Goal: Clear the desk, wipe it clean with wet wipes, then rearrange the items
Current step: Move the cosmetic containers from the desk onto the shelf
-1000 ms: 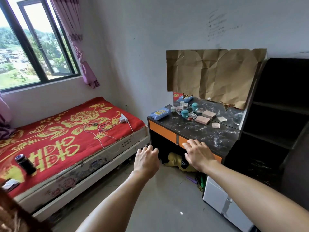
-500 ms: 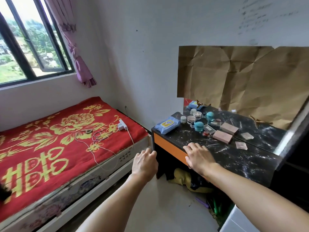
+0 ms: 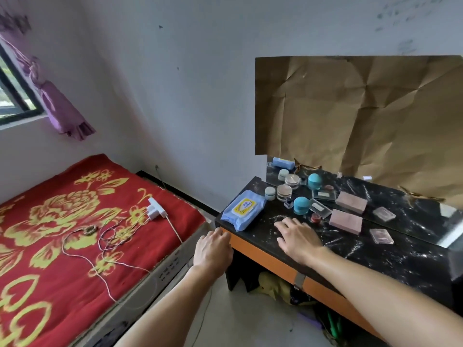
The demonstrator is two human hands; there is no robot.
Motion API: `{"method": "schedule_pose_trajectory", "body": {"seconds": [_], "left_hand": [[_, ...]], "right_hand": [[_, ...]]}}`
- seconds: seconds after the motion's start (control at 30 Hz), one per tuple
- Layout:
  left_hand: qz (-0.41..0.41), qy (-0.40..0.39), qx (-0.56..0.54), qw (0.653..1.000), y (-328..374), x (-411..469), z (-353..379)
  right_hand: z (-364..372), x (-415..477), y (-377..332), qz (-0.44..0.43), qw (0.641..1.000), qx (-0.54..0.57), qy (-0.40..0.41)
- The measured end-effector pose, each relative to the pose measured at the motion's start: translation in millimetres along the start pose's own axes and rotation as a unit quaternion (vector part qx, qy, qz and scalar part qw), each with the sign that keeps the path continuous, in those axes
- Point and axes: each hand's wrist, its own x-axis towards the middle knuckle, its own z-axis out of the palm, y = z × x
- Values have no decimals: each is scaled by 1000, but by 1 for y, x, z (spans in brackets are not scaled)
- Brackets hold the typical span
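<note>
A black marble-look desk (image 3: 390, 256) with an orange front edge stands right of the bed. On its left end lies a blue wet-wipes pack (image 3: 244, 209). Behind it stand small jars: a white one (image 3: 270, 193), a clear one (image 3: 284, 192), a teal one (image 3: 301, 205), plus a tiny bottle (image 3: 288, 203) and a small red pot (image 3: 316, 217). A pink box (image 3: 346, 220) and a clear case (image 3: 381, 235) lie further right. My right hand (image 3: 298, 237) hovers over the desktop, fingers spread, holding nothing. My left hand (image 3: 213, 249) is at the desk's left front corner, empty.
A mirror (image 3: 400, 211) at the desk's back doubles the items; brown paper (image 3: 358, 113) covers its upper part. A bed with a red cover (image 3: 75, 236) holds a white charger (image 3: 155, 209) and cables. A yellow bag (image 3: 273, 286) lies under the desk.
The view has moved closer to the desk and turned right. My right hand has advanced from the desk's front edge onto the desktop; my left hand has reached the corner.
</note>
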Motion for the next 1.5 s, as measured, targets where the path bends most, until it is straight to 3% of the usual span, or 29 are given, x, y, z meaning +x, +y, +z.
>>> {"method": "schedule_pose_trajectory", "body": {"seconds": [0.63, 1.1, 1.27, 1.5], "left_hand": [[79, -138, -12, 987, -7, 286, 109], [203, -218, -38, 954, -17, 430, 199], [245, -236, -36, 940, -10, 460, 218], [309, -286, -36, 906, 14, 477, 230]], "right_hand": [[91, 229, 136, 167, 979, 79, -82], [156, 342, 164, 277, 940, 79, -184], [165, 348, 167, 306, 930, 118, -168], [140, 319, 171, 336, 926, 153, -75]]}}
